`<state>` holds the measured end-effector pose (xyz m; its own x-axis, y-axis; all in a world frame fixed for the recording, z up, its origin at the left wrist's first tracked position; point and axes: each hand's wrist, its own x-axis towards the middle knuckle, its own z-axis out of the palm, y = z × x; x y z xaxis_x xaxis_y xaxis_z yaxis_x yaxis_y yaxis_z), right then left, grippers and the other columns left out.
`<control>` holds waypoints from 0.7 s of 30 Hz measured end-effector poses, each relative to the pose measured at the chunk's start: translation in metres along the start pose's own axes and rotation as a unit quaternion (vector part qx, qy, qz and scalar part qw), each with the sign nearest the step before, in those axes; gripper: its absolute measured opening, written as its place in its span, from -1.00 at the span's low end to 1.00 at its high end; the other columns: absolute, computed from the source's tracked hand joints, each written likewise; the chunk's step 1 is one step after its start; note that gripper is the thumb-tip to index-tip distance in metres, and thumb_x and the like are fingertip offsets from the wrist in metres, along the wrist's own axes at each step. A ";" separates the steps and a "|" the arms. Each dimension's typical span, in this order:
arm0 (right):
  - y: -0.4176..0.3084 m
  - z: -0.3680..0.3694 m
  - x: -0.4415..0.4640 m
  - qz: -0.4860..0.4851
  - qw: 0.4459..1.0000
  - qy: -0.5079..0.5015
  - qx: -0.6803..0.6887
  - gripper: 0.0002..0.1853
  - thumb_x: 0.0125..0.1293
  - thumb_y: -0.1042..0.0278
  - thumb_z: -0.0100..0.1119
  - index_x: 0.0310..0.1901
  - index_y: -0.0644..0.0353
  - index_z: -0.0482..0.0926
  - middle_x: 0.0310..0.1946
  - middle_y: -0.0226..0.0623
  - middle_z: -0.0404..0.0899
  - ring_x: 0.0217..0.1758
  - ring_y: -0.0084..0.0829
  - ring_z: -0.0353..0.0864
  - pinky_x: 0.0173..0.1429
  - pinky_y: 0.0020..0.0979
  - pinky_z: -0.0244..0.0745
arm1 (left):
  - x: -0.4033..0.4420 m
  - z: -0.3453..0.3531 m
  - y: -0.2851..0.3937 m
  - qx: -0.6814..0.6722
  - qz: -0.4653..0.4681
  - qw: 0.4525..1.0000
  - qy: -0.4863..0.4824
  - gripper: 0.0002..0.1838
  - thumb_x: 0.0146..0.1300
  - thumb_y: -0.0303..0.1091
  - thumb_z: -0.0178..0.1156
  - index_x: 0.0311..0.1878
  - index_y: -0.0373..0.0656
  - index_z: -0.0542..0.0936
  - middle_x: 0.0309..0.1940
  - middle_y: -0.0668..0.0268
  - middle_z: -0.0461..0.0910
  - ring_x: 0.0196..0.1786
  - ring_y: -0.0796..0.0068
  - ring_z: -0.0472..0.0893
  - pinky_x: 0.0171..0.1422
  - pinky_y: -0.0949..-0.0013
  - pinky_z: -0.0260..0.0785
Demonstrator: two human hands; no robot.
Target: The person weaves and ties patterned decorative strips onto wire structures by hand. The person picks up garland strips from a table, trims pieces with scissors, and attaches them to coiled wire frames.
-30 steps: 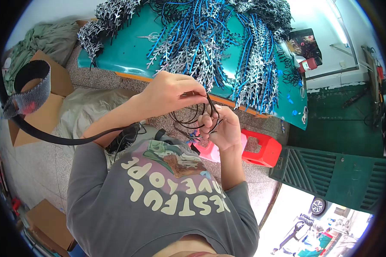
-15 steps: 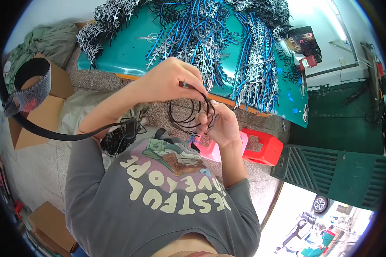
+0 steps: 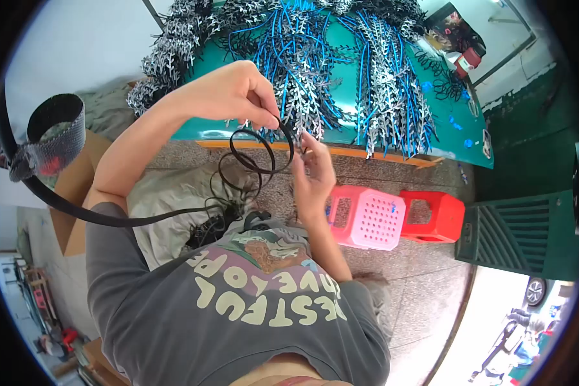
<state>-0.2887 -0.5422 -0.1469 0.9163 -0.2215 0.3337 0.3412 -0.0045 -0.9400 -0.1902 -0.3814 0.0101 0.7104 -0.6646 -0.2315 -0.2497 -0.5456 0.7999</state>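
Green counter (image 3: 202, 130) across top of frame, silver-leafed strands (image 3: 392, 90) piled on it. Left hand (image 3: 238, 93), upper centre, pinched; right hand (image 3: 314, 181) just beside, fingers curled, can't tell if gripping. Black cord (image 3: 292, 150), clamped in left fingertips, hangs in loops mid-frame.

My L hand (image 3: 235, 93)'s higher vs. a sec ago, cord (image 3: 292, 149) loops spread wider, pink stool (image 3: 376, 219) shows more past R hand (image 3: 315, 172).
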 end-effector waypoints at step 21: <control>-0.051 -0.055 0.048 0.088 0.956 -0.248 0.129 -0.86 0.27 0.43 0.07 -0.27 0.32 0.56 -0.51 -0.34 0.58 -0.66 -0.74 0.30 -0.56 -0.67 0.17 | -0.019 0.026 0.005 -0.158 -0.003 0.987 0.004 -0.85 0.01 -0.37 0.35 -0.37 -0.23 0.67 -0.57 0.39 0.59 -0.54 0.70 0.49 -0.52 0.61 0.29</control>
<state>-0.2738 -0.6065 -0.0872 0.9294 0.2932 0.2244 0.1539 0.2448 -0.9573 -0.2216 -0.3846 0.0043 0.7162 -0.6579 -0.2329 -0.0293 -0.3617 0.9318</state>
